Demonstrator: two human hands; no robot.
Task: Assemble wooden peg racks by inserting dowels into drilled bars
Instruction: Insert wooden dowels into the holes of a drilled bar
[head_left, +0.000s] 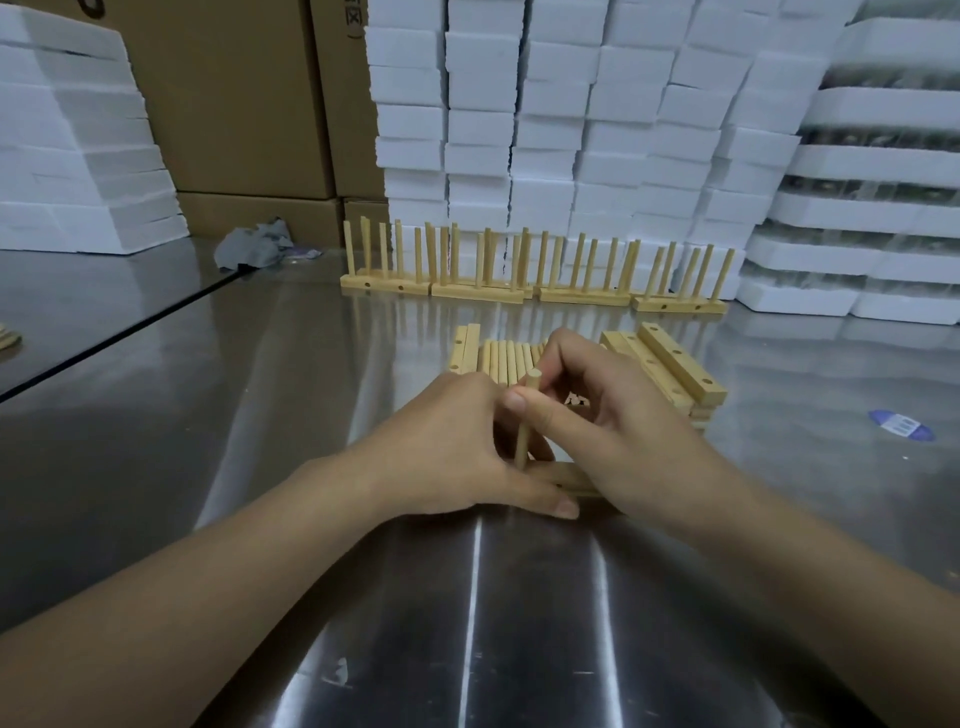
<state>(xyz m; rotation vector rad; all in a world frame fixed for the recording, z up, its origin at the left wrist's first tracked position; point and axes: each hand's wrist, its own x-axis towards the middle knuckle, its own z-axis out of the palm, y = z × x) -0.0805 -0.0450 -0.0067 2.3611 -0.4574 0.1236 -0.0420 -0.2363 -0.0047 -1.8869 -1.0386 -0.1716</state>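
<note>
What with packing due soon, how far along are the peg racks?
Done: a row of finished racks stands at the back of the table. In hand: the right hand pinches a dowel upright over a drilled bar that the left hand holds down. Left: loose dowels and a stack of empty bars lie beyond the hands, so several racks remain.

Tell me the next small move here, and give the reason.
Probably press the upright pale wooden dowel straight down into the pale wooden bar. The right hand pinches the dowel near its top, its lower end meets the bar, and the left hand holds that bar on the shiny metal table. How deep it sits is hidden.
</note>
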